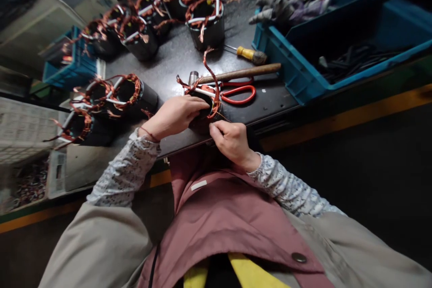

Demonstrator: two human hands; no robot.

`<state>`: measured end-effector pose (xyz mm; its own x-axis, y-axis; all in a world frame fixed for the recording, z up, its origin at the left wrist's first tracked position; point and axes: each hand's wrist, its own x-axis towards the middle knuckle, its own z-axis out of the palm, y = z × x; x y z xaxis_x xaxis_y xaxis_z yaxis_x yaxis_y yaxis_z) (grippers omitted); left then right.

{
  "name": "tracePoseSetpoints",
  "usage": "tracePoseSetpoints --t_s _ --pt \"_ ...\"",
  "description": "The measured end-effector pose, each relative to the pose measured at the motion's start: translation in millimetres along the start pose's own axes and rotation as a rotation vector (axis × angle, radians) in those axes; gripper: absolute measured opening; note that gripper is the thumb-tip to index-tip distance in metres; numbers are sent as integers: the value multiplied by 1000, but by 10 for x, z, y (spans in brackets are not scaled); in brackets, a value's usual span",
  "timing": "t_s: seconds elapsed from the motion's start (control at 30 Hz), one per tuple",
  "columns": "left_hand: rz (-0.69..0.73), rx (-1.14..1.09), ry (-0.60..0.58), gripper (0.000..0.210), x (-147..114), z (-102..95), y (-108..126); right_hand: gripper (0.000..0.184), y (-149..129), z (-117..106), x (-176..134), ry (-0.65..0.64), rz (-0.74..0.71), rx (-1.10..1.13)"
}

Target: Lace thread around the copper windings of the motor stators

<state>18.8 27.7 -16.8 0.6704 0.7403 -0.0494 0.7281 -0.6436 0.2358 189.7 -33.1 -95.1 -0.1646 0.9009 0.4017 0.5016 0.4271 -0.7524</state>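
At the bench's front edge stands a motor stator (199,121), a dark cylinder topped by a ring of copper winding with white sleeves. One copper lead (209,66) sticks up from it. My left hand (175,114) grips its near left side, fingers bent over the rim and into the dark opening. Just right of the rim, my right hand (231,140) is closed in a pinch. A thin thread (223,117) runs from the winding to that hand. Behind the stator lie red-handled scissors (239,94) and a hammer (243,73) with a wooden handle.
A yellow-handled screwdriver (248,53) lies near a blue bin (290,69) holding grey gloves (286,6) and dark pieces. Several similar stators (140,45) stand at the back; more stators (143,96) are to the left. A smaller blue crate (72,69) is beyond them.
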Motion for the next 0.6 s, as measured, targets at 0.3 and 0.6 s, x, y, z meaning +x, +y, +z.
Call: tracePoseSetpoints --t_s 0.3,0.6 --pt "-164 -487 218 19 -17 -263 178 33 300 -121 -80 -212 353 289" --pt "-312 -1196 419 15 -263 -253 542 24 -369 -964 -188 -481 16 630"
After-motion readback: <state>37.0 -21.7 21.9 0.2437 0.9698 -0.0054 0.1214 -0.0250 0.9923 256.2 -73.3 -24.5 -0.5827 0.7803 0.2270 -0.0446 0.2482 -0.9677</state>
